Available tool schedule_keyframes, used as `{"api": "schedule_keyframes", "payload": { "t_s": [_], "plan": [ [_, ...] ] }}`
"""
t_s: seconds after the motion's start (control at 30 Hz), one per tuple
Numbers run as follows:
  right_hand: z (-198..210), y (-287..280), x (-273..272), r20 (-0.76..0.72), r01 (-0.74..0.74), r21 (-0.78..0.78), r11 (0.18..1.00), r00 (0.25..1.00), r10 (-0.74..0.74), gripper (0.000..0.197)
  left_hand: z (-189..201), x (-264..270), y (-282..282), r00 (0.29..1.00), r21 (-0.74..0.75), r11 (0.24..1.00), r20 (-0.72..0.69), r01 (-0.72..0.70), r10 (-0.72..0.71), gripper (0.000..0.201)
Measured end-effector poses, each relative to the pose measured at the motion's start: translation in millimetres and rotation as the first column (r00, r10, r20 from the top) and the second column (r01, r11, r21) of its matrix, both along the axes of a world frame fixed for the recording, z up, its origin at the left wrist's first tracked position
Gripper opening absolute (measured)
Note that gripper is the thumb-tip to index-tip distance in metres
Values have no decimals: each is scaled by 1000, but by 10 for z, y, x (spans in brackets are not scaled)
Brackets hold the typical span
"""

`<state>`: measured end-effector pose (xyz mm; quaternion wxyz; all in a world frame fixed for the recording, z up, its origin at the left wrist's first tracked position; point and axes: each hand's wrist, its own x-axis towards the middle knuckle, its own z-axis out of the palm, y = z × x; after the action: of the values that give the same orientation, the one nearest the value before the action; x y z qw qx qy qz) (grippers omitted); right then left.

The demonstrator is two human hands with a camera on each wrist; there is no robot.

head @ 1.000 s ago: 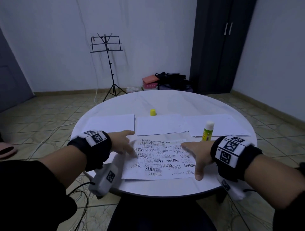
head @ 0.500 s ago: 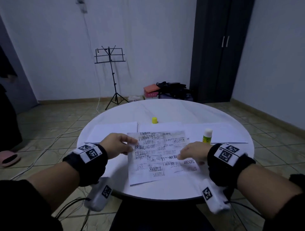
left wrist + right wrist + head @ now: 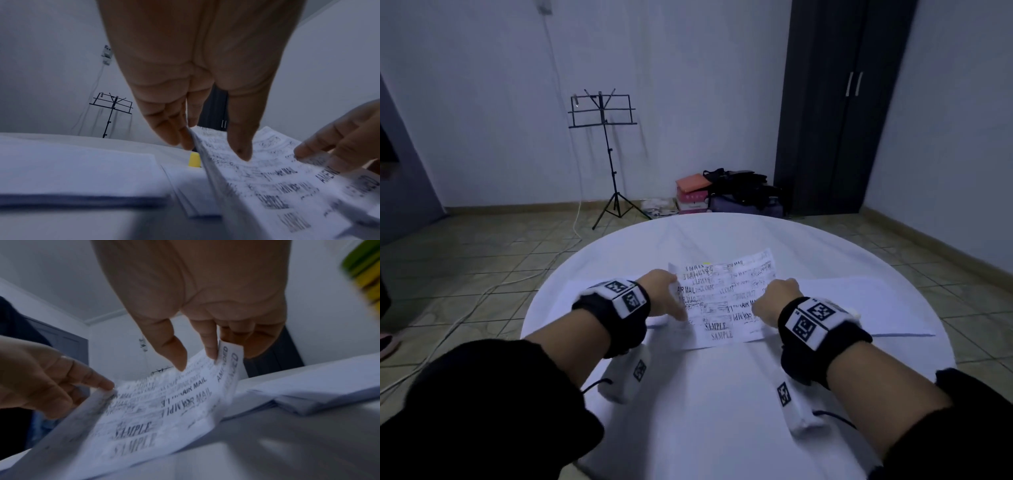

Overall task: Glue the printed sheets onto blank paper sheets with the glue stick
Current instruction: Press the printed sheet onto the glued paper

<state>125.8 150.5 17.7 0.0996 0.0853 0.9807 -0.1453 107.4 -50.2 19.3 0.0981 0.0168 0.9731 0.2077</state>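
L hand [image 3: 662,294] & R hand [image 3: 777,299] each pinch a side edge of the printed sheet [image 3: 726,301], lifted & tilted above blank sheets [image 3: 78,168] on round table [image 3: 705,411], w/ yellow cap [image 3: 194,160] behind.

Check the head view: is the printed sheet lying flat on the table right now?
No, the left hand and right hand pinch the printed sheet by its side edges, its far end raised.
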Motion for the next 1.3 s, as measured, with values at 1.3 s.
{"api": "schedule_keyframes", "payload": {
  "t_s": [1.3],
  "plan": [
    [-203,-1576,-819,193,-482,304,822,876,442,31,-141,-674,-1574,991,-521,853,109,-6,74,67]
  ]
}}
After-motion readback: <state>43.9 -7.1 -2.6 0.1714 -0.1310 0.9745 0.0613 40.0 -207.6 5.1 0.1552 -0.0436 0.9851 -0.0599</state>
